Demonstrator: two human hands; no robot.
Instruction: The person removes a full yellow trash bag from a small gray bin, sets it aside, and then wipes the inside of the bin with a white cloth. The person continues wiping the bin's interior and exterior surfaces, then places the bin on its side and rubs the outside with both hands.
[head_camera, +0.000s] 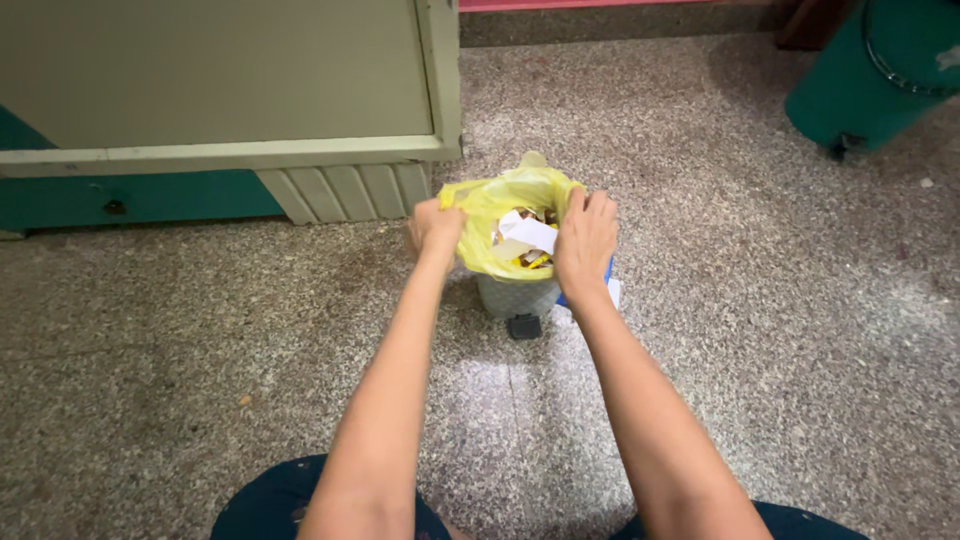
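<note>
A small grey pedal bin (517, 298) stands on the speckled floor, lined with a yellow plastic bag (500, 196). White paper and wrappers (527, 233) fill the bag. My left hand (434, 226) grips the bag's left edge. My right hand (585, 238) grips the bag's right edge, fingers curled over the rim. Both arms reach forward from my knees at the bottom of the view.
A pale green cabinet (230, 80) with a teal base stands at the upper left, close to the bin. A large teal bin (880, 70) sits at the upper right. A black foot pedal (524, 326) juts from the small bin's front.
</note>
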